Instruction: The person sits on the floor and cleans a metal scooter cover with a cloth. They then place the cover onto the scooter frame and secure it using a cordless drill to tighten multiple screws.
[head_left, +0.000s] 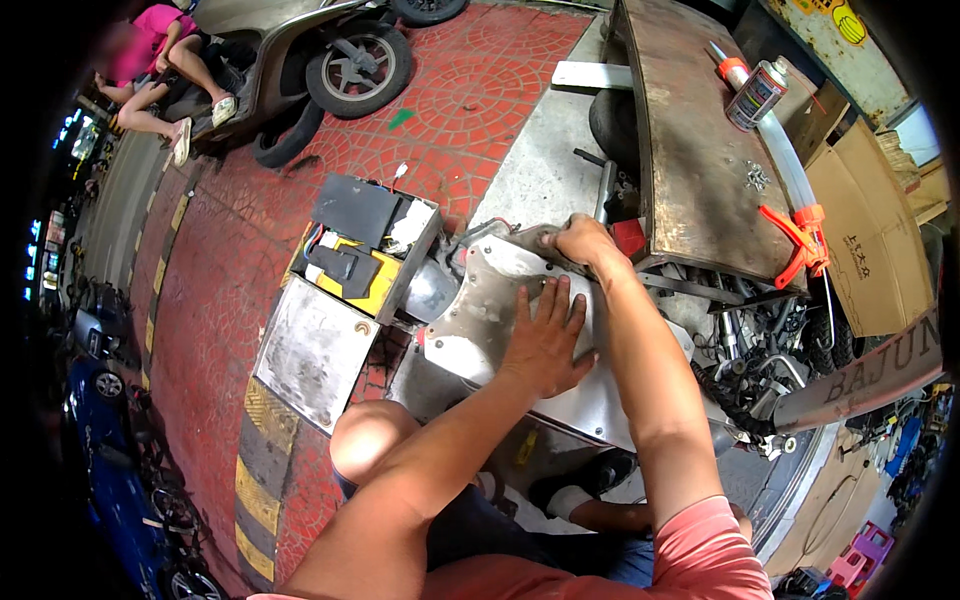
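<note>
My left hand (545,335) lies with fingers spread on a silver metal deck (450,345) with dark smudges and screws round its edge. At the deck's far end, my right hand (582,240) has its fingers curled at a dark part; what they hold is hidden. Just left of the deck, an open metal box (425,235) holds a yellow-and-black unit with wires. A scuffed silver plate (310,350) lies against its near side, and a rounded silver part (427,288) sits between box and deck.
A wooden bench (690,190) at right carries a spray can (755,95), an orange caulking gun (800,245) and screws. Cardboard (875,270) and a tangle of parts lie beyond. At upper left, a person in pink (150,45) sits by a scooter (270,60). A blue car (110,460) stands far left.
</note>
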